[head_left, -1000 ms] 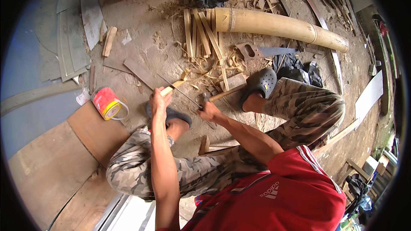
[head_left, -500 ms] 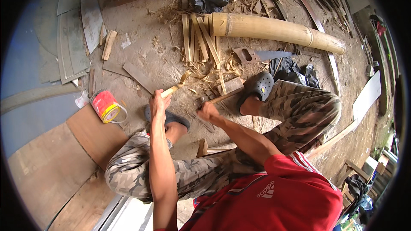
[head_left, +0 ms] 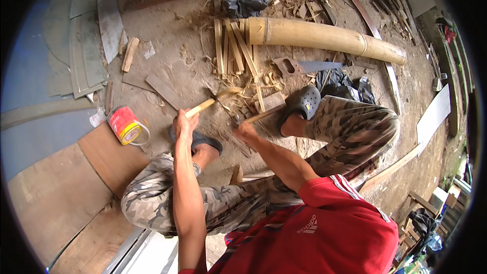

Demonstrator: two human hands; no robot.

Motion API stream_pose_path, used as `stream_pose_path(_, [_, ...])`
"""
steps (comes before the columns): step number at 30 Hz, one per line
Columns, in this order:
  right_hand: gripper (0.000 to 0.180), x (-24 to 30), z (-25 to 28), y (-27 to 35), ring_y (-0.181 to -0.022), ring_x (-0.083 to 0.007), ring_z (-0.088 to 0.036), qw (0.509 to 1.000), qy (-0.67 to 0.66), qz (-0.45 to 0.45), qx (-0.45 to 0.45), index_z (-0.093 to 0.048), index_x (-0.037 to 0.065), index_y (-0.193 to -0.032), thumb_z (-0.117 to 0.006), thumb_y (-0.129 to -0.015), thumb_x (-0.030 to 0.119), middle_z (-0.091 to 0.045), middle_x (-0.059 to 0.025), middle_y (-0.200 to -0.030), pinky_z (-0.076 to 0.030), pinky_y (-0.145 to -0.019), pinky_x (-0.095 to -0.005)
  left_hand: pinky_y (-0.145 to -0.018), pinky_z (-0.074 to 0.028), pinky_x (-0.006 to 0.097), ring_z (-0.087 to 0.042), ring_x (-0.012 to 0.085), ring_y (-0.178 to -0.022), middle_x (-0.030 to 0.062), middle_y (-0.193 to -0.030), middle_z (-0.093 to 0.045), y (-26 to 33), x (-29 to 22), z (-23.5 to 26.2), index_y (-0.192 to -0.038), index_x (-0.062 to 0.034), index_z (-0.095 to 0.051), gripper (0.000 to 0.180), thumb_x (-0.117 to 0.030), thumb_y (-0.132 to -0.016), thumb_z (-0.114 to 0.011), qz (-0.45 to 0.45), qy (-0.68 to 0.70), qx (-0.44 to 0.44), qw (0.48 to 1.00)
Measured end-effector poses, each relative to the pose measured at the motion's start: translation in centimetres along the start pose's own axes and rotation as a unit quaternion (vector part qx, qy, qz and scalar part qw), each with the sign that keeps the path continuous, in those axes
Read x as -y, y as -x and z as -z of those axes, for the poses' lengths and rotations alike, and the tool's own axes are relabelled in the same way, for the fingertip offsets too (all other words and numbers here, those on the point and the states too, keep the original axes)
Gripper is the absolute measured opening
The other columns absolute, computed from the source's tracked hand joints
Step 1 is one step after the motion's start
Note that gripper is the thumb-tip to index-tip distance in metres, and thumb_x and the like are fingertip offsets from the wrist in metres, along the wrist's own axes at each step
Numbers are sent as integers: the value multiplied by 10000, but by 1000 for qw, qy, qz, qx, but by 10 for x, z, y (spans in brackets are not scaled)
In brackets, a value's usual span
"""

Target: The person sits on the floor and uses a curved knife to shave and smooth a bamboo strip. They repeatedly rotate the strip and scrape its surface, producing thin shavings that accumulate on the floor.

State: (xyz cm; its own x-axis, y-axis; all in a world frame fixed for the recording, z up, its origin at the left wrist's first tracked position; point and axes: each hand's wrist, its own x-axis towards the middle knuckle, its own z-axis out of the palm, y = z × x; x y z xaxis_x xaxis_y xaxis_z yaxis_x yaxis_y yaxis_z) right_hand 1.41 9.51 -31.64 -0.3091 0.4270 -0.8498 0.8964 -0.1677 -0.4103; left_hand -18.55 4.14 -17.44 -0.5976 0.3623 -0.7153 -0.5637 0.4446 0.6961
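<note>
My left hand (head_left: 184,123) is closed around one end of a pale bamboo strip (head_left: 201,107). The strip points away and to the right, and a thin curl (head_left: 229,92) shows at its far end. A little to the right, my right hand (head_left: 245,131) grips a slim tool with a long wooden handle (head_left: 262,115). That handle slants toward my right shoe; the tool's working end is small and dark by my fingers, its kind unclear. Beyond my hands, split bamboo strips (head_left: 235,48) lie in a loose pile among shavings.
A thick bamboo pole (head_left: 314,36) lies across the far floor, with a handsaw (head_left: 304,66) nearer. Black plastic bags (head_left: 242,0) lie behind the strips and beside my right shoe (head_left: 306,102). A red bucket (head_left: 125,125) stands at left near a wooden board (head_left: 111,160).
The curl at the strip's far end has shifted right and looks more stretched out. Both hands keep their holds and have barely moved; the whole view has slid slightly.
</note>
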Motion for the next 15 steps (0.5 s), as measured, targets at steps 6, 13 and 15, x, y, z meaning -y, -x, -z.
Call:
stream_pose_path(6, [436,3,18,36,-942,-441,-641,982,51,175,-55,-674,-44,-981,-592,-782,335,-660,-294,-966,-521,-814,-485,-1016,-454,452,-619,366,-1117,275,-1242,-568,-2,-1,3,-1281,99,-457,578,-392,-1015,-308,2,-20,-10,1000])
stream_pose_path(13, [402,33,22,34,-772,-375,-610,984,-50,165,-45,-639,-47,-868,-608,-803,349,-625,-243,-786,-485,-718,-469,-1039,-442,436,-577,369,-1184,300,-1284,-525,6,-15,-13,-1307,124,-419,580,-366,-1021,-298,-6,-35,-3,999])
stream_pose_path(15, [392,58,38,57,-560,-260,-532,966,-128,218,-59,-587,-45,-736,-627,-815,337,-543,-164,-580,-441,-596,-443,-1048,-437,433,-572,372,-1193,302,-1281,-526,9,-15,-17,-1313,132,-409,588,-365,-1017,-300,-7,-43,-13,999])
